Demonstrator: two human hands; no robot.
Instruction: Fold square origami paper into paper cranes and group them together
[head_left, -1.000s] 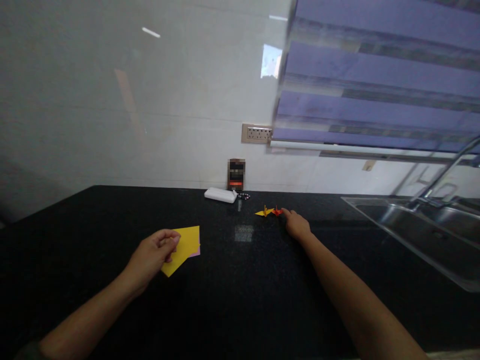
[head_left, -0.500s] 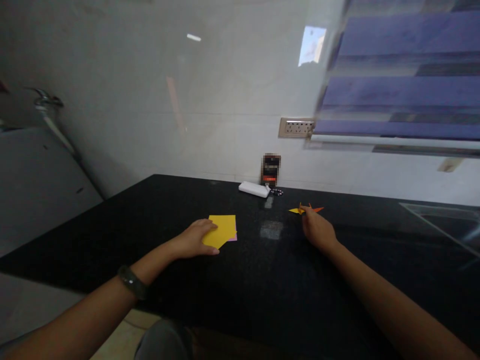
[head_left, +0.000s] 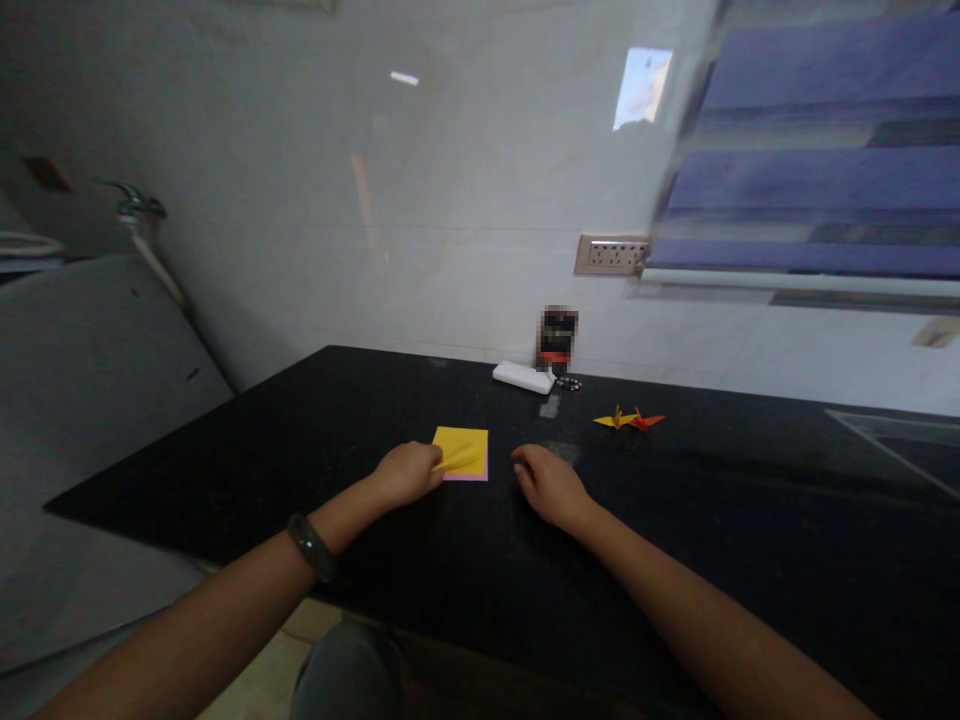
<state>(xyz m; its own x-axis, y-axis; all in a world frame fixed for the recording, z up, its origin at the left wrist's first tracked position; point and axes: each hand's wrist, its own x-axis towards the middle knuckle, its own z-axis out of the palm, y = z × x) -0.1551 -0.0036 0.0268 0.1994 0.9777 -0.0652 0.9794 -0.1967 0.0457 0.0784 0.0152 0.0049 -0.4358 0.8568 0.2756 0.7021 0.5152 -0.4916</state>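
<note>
Head view: a blurred patch hides the face of the dark box (head_left: pixel 557 338), and the sink (head_left: pixel 889 440) is cut off at the right edge. Beneath the yellow sheet (head_left: pixel 472 447), on the black counter (head_left: pixel 450 590), only a sliver of pink paper (head_left: pixel 466 478) shows. The left hand (head_left: pixel 407 474) pinches the yellow sheet's left edge, buckling it. The right hand (head_left: pixel 553 487) is half curled, apart from both sheets; whether its fingertips meet, I cannot tell. Beyond it, 2 paper cranes (head_left: pixel 643 421) overlap.

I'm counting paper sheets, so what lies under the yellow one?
Pinkish paper shows as a thin strip along the near edge of the yellow sheet and at its near right corner. The rest is covered, so how many sheets lie beneath cannot be told.
</note>
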